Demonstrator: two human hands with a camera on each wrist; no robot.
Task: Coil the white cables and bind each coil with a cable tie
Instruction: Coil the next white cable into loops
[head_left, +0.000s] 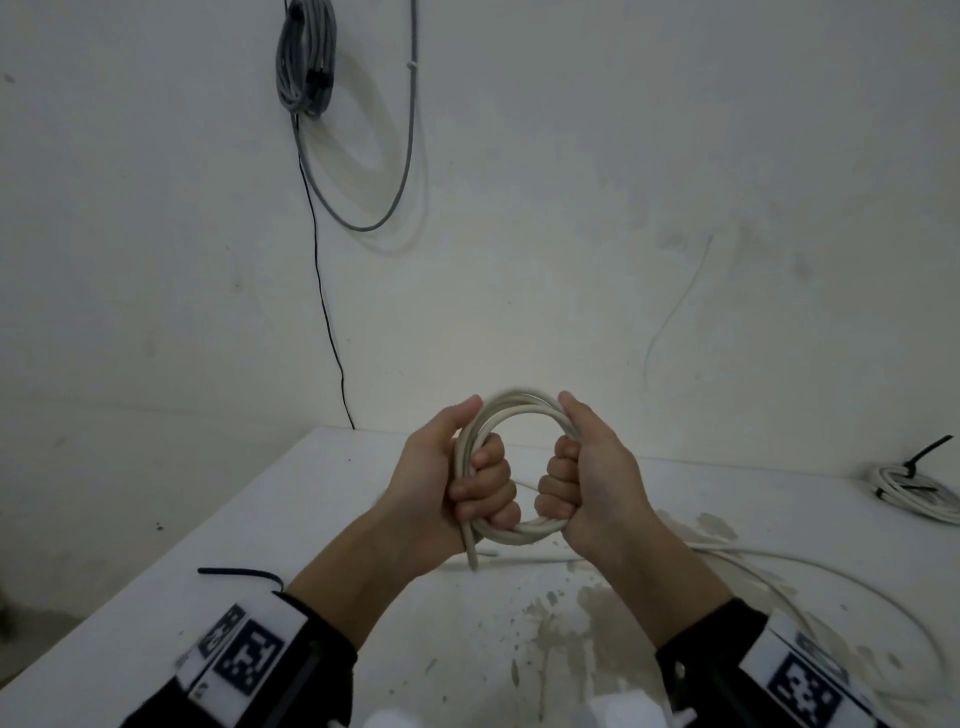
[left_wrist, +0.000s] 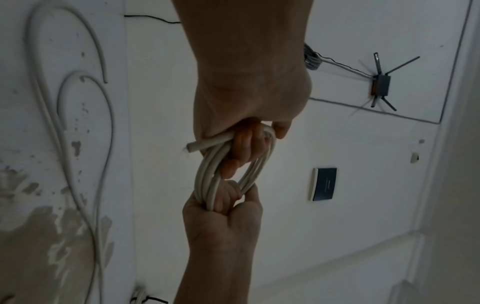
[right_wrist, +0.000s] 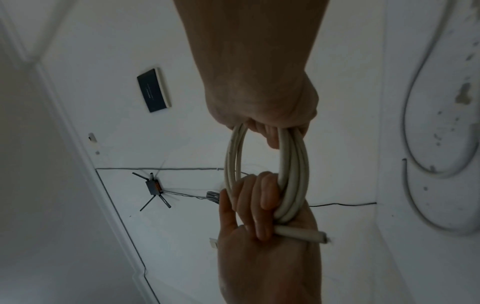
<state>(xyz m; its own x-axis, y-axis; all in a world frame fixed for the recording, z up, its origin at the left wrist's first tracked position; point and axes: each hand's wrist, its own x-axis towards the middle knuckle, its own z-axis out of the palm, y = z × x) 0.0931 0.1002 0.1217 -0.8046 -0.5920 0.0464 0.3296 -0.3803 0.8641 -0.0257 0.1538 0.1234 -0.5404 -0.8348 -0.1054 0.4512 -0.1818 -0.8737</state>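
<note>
Both hands hold one white cable coil (head_left: 519, 535) upright above the white table (head_left: 311, 519). My left hand (head_left: 483, 488) grips the coil's left side, fingers curled through the ring. The cut cable end (head_left: 471, 556) pokes down below this fist. My right hand (head_left: 561, 483) grips the right side the same way. In the left wrist view the left hand (left_wrist: 241, 148) clasps the coil (left_wrist: 207, 168), with the right hand (left_wrist: 223, 207) below. The right wrist view shows the right hand (right_wrist: 267, 133), the coil (right_wrist: 293, 164) and the left hand (right_wrist: 259, 205). A black cable tie (head_left: 239, 573) lies on the table at left.
A coil bound with a black tie (head_left: 914, 488) sits at the table's far right. Loose white cables (head_left: 779, 571) trail across the right side. A grey cable bundle (head_left: 306, 57) hangs on the wall, with a black wire (head_left: 322, 260) running down behind the table.
</note>
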